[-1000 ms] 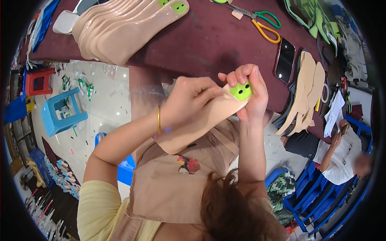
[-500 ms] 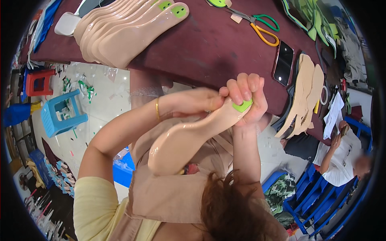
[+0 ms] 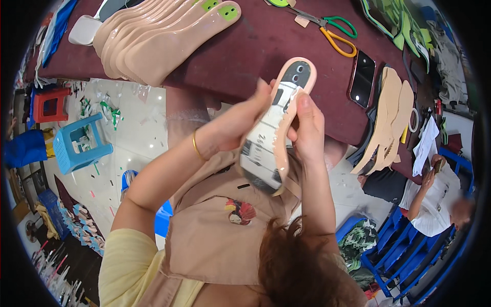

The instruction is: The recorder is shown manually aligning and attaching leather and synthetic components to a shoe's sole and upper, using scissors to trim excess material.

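Note:
In front of my lap I hold one shoe insole (image 3: 262, 144) tilted up, its underside facing me. The underside is white and grey with dark patches, and a glossy beige cover is folded over its right edge in small pleats. My left hand (image 3: 236, 122) is closed along the insole's left side, its fingers partly hidden. On the right side, my right hand (image 3: 310, 130) grips the insole, with the thumb on the pleated edge and the fingers behind. A row of glossy beige insoles (image 3: 169, 48) with green ends lies on the table at the far left.
On the maroon table (image 3: 230, 77) lie scissors (image 3: 340, 38), a phone (image 3: 362, 79), beige cut pieces (image 3: 391, 115) and green strips (image 3: 404, 30). Blue (image 3: 84, 143) and red (image 3: 51, 105) stools stand on the littered floor at left. At right, another person (image 3: 432, 199) sits near blue racks.
The insole has been turned over, from its glossy beige face to its underside, and stands more upright. My right hand has moved from its far end to its right side.

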A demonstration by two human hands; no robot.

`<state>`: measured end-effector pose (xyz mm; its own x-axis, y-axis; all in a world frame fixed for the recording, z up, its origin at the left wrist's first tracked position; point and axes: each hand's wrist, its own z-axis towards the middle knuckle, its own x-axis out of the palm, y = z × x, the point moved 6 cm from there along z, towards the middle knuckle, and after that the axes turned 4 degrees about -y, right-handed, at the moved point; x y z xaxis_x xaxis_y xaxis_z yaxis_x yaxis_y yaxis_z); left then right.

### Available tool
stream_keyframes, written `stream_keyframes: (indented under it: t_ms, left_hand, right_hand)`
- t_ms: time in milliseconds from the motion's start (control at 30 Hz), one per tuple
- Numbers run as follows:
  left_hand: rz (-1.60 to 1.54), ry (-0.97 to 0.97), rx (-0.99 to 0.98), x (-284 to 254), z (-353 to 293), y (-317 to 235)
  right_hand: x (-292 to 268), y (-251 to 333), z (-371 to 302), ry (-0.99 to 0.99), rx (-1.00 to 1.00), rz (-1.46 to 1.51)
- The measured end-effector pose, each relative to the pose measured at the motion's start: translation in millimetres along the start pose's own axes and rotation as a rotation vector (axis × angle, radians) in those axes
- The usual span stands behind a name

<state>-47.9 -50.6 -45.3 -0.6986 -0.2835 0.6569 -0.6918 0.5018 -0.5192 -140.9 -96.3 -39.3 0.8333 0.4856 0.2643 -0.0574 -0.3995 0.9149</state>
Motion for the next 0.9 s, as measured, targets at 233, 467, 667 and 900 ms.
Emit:
stream_keyframes:
  t_ms: [233,467,667,900]
  left_hand:
    - [0.252,-0.163,0.228,-13,1,14]
    - [0.264,-0.166,0.202,-9,4,14]
    - [0.467,-0.152,0.190,-11,0,15]
    - [0.647,-0.252,0.298,-10,-7,0]
  right_hand:
    - [18,-10,-8,0.051,-0.045,0.227]
    - [12,-19,-19,0.019,-0.016,0.278]
    - [-5,-19,-2,0.034,0.080,0.312]
    - [6,-12,7,0.047,0.214,0.631]
